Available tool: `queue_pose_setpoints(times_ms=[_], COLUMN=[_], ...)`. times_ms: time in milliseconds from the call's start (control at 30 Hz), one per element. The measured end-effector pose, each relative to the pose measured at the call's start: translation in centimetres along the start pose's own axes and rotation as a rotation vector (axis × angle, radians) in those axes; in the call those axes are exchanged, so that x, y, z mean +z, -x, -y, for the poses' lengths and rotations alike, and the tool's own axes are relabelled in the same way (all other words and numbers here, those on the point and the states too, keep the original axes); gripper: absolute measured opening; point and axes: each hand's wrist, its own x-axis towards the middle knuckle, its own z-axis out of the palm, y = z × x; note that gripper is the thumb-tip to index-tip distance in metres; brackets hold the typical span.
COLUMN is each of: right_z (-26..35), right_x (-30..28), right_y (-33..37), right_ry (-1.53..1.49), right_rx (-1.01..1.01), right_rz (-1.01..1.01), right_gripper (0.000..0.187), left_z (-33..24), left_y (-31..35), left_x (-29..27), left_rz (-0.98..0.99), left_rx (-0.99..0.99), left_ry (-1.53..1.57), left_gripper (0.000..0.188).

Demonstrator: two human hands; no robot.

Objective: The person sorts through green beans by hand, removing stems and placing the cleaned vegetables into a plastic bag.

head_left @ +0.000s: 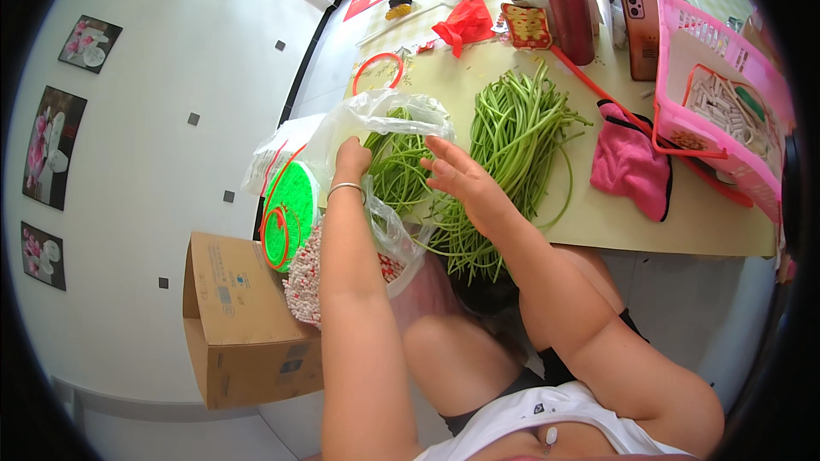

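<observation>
My left hand, with a bracelet at its wrist, is closed on the rim of a clear plastic bag at the table's near left. Inside the bag's mouth lies a smaller bunch of green stems. My right hand is raised at the right side of the bag's mouth, its fingers stretched out and apart, and nothing shows in it. Just beyond it, a large heap of long green vegetable stems lies on the table, some hanging over the front edge.
A pink basket, a pink cloth, a propped phone and a red thermos occupy the table's right and back. A red plastic bag lies at the back. On the left are a bright green round thing and a cardboard box.
</observation>
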Motion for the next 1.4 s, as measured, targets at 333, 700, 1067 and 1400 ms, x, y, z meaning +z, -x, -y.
queue_pose_setpoints(times_ms=[333, 700, 1067, 1400], right_z=[0.7, 1.3, 1.4, 2.1], right_x=[0.6, 0.3, 0.6, 0.0], right_y=[0.3, 0.4, 0.5, 0.5], right_ry=[0.049, 0.089, 0.095, -0.007], right_rx=[0.039, 0.080, 0.046, -0.015], right_rz=[0.048, 0.091, 0.111, 0.129], right_gripper=[0.068, 0.071, 0.073, 0.077], left_z=[1.4, 0.7, 0.2, -7.4], left_y=[-2.1, -0.9, 0.8, 5.7], left_x=[3.7, -0.7, -6.0, -12.6], left_rz=[0.051, 0.065, -0.026, 0.323], left_rx=[-0.078, -0.074, 0.095, 0.241], left_ry=[-0.013, -0.129, -0.391, 0.011], left_gripper=[0.040, 0.038, 0.023, 0.020])
